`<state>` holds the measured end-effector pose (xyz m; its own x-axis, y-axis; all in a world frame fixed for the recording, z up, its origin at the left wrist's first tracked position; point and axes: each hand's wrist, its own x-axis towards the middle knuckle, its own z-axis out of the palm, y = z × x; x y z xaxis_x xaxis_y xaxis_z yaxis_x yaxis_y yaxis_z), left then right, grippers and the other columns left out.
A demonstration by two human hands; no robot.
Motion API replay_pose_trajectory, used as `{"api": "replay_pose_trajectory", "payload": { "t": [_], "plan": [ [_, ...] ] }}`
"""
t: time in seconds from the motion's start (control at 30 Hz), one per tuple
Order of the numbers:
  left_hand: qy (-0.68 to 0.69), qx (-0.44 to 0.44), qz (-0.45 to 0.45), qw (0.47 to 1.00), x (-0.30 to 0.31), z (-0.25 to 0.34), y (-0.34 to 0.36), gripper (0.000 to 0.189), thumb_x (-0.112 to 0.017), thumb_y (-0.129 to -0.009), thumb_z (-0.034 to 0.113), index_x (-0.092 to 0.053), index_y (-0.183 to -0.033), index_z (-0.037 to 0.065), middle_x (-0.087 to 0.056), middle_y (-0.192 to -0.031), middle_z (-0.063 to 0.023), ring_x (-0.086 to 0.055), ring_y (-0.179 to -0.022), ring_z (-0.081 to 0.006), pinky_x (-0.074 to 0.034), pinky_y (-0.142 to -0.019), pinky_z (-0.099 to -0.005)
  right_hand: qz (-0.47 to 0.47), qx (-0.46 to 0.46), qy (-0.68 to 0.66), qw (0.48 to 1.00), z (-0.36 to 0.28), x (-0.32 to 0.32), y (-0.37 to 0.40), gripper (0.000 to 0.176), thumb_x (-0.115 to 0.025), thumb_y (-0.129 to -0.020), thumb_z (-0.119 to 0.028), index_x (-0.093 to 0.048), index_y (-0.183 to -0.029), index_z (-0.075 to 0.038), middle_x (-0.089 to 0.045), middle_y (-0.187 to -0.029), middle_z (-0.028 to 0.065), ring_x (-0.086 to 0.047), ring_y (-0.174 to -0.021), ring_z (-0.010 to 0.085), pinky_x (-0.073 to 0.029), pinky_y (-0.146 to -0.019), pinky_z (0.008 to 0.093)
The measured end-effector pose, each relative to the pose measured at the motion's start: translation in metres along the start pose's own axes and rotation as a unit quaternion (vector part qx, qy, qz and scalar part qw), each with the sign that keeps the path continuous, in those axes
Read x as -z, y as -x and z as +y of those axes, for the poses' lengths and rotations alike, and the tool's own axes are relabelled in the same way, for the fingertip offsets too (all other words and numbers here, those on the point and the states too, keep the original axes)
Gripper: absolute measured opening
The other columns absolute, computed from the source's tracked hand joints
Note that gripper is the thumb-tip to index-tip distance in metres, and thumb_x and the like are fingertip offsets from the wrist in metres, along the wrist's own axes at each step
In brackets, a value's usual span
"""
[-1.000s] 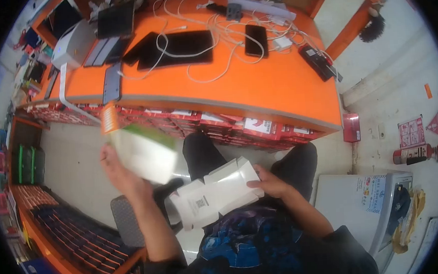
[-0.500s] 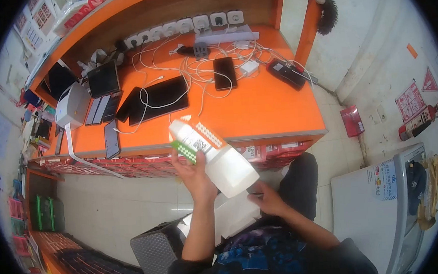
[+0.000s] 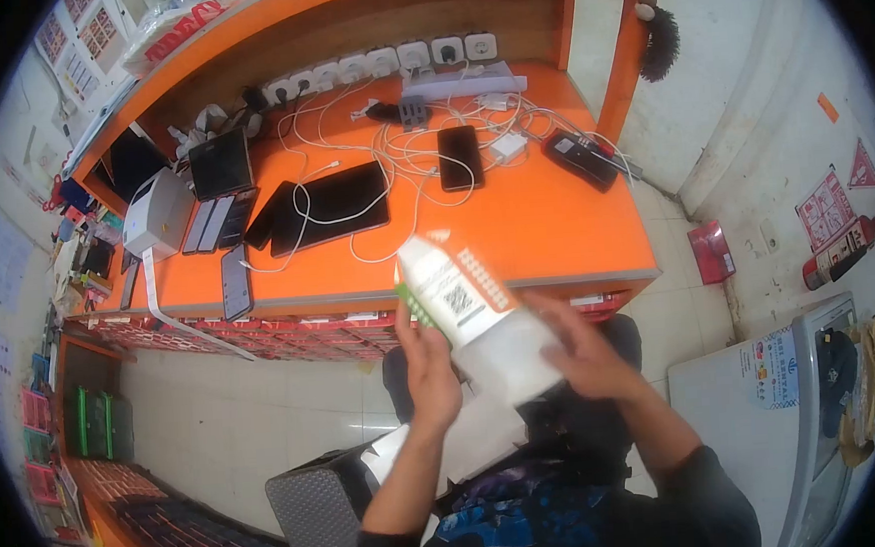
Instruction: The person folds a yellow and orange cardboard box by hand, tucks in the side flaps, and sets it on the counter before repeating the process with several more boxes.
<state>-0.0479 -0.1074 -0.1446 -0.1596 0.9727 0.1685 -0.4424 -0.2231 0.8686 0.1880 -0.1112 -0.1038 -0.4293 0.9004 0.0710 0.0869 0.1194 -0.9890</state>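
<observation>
A white cardboard box [image 3: 511,357] with orange and green printing and a printed code is held up over my lap, before the counter. My left hand [image 3: 430,374] is closed on its left side, thumb along the green edge. On the box's right side lies my right hand [image 3: 591,356], its fingers bent against the card and partly blurred. Beneath the box, a white sheet or flattened card [image 3: 483,439] rests on my lap. What the box contains, if anything, is hidden.
The orange counter [image 3: 545,237] bears a tablet [image 3: 333,208], a black phone [image 3: 460,158], tangled white cables, a card terminal [image 3: 579,161] and a white label printer [image 3: 157,215]. A dark textured bin or stool [image 3: 319,511] stands at my left, a white fridge [image 3: 737,426] at my right.
The box has moved right and turned slightly, held in my left hand. My right hand has risen from the box's lower end to its right side. The view has shifted a little.
</observation>
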Motion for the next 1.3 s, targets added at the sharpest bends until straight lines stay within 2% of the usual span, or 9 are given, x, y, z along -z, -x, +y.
{"api": "replay_pose_trajectory", "payload": {
  "t": [0.1, 0.17, 0.23, 0.3, 0.37, 0.43, 0.5, 0.73, 1.3],
  "plan": [
    [-0.101, -0.002, -0.169, 0.98, 0.003, 0.015, -0.045, 0.09, -0.021, -0.114, 0.067, 0.002, -0.176, 0.007, -0.021, -0.18, -0.0183, -0.023, -0.166, -0.0355, -0.016, -0.136, -0.0518, 0.104, 0.164, 0.286, 0.938, -0.02, 0.029, -0.023, 0.073, -0.065, -0.092, 0.008, -0.046, -0.162, -0.004, -0.054, -0.159, 0.0174, -0.056, -0.145, 0.0339, -0.047, -0.119, 0.0451],
    [0.06, 0.032, -0.106, 0.992, -0.019, 0.035, -0.062, 0.1, -0.02, -0.109, 0.077, 0.0, -0.176, 0.005, -0.021, -0.18, -0.0203, -0.028, -0.164, -0.0381, -0.02, -0.134, -0.0537, 0.163, 0.248, 0.43, 0.853, -0.031, 0.056, -0.042, 0.073, -0.065, -0.089, 0.009, -0.052, -0.159, -0.009, -0.057, -0.155, 0.0172, -0.06, -0.139, 0.037, -0.053, -0.114, 0.0461],
    [0.175, 0.064, -0.138, 0.973, -0.008, 0.038, -0.082, 0.099, -0.025, -0.11, 0.075, -0.002, -0.176, 0.005, -0.025, -0.179, -0.0217, -0.032, -0.162, -0.0388, -0.023, -0.133, -0.0543, 0.201, 0.382, 0.623, 0.652, -0.035, 0.084, -0.059, 0.07, -0.068, -0.088, 0.005, -0.062, -0.151, -0.025, -0.06, -0.151, 0.0149, -0.064, -0.131, 0.0393, -0.06, -0.104, 0.0463],
    [0.287, 0.099, -0.166, 0.938, -0.009, 0.03, -0.098, 0.098, -0.031, -0.112, 0.073, -0.004, -0.176, 0.005, -0.029, -0.177, -0.023, -0.036, -0.16, -0.0395, -0.026, -0.132, -0.055, 0.208, 0.376, 0.658, 0.618, -0.018, 0.102, -0.068, 0.065, -0.071, -0.091, -0.005, -0.063, -0.147, -0.037, -0.061, -0.151, 0.0121, -0.063, -0.132, 0.0366, -0.06, -0.104, 0.0441],
    [-0.062, 0.101, -0.105, 0.987, -0.021, 0.015, -0.107, 0.09, -0.047, -0.115, 0.059, -0.012, -0.176, 0.003, -0.037, -0.173, -0.025, -0.044, -0.155, -0.04, -0.032, -0.13, -0.0542, 0.102, 0.373, 0.709, 0.59, -0.001, 0.115, -0.074, 0.061, -0.069, -0.094, -0.012, -0.061, -0.149, -0.037, -0.06, -0.152, 0.0097, -0.062, -0.134, 0.0347, -0.058, -0.108, 0.0438],
    [-0.243, 0.101, -0.085, 0.961, -0.019, -0.003, -0.114, 0.081, -0.067, -0.109, 0.038, -0.032, -0.169, -0.003, -0.051, -0.157, -0.0283, -0.059, -0.136, -0.039, -0.043, -0.118, -0.051, 0.057, 0.368, 0.712, 0.595, 0.011, 0.122, -0.075, 0.057, -0.069, -0.096, -0.016, -0.061, -0.149, -0.037, -0.059, -0.154, 0.0086, -0.06, -0.136, 0.0342, -0.056, -0.111, 0.0448],
    [-0.553, -0.121, -0.128, 0.814, -0.014, -0.016, -0.111, 0.068, -0.071, -0.104, 0.032, -0.048, -0.156, -0.005, -0.053, -0.153, -0.0305, -0.057, -0.131, -0.0423, -0.041, -0.114, -0.057, 0.013, 0.365, 0.715, 0.596, 0.012, 0.126, -0.079, 0.054, -0.069, -0.099, -0.021, -0.061, -0.15, -0.036, -0.058, -0.156, 0.0076, -0.059, -0.139, 0.0337, -0.053, -0.114, 0.0459],
    [-0.724, -0.224, -0.149, 0.636, -0.012, -0.038, -0.102, 0.054, -0.063, -0.103, 0.024, -0.056, -0.15, -0.002, -0.046, -0.165, -0.0272, -0.031, -0.161, -0.0465, -0.027, -0.129, -0.0594, -0.021, 0.265, 0.618, 0.74, 0.019, 0.118, -0.069, 0.059, -0.074, -0.098, -0.046, -0.061, -0.153, -0.028, -0.051, -0.166, 0.0088, -0.048, -0.151, 0.0381, -0.038, -0.126, 0.0563],
    [-0.561, -0.262, -0.13, 0.775, -0.011, -0.01, -0.091, 0.053, -0.071, -0.102, 0.023, -0.059, -0.147, 0.0, -0.048, -0.163, -0.028, -0.041, -0.155, -0.048, -0.031, -0.129, -0.0549, 0.177, 0.348, 0.521, 0.759, 0.063, 0.052, -0.048, 0.051, -0.077, -0.091, -0.028, -0.067, -0.141, -0.019, -0.052, -0.161, 0.0175, -0.044, -0.152, 0.0456, -0.031, -0.124, 0.0708]
  ]
}}
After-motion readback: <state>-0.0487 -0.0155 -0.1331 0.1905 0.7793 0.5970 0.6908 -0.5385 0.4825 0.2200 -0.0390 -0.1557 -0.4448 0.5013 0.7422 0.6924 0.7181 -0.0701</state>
